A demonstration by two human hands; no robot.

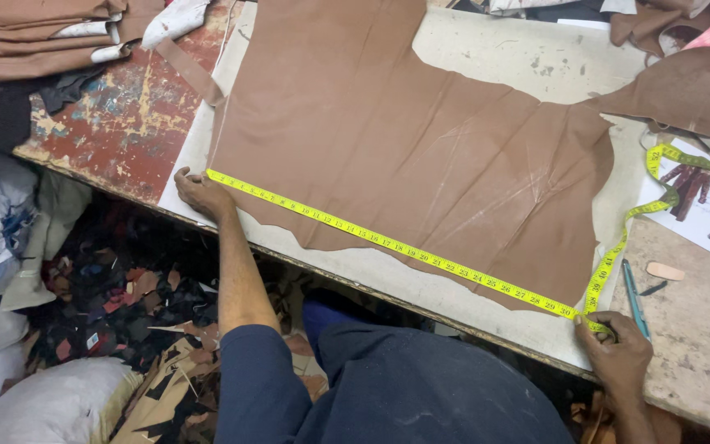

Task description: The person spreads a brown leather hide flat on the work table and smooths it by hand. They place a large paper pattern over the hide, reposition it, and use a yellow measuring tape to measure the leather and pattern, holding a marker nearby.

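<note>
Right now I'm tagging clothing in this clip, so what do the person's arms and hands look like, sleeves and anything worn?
Both hands are bare: no gloves on the left hand or the right hand. No ring or watch shows. The left arm wears a dark navy-blue fabric sleeve that ends at about the elbow, forearm uncovered. The right wrist is bare; its upper arm is out of view.

Matt brown leather hide (pixel 421 156), glossy yellow tape measure (pixel 388 244)
</note>
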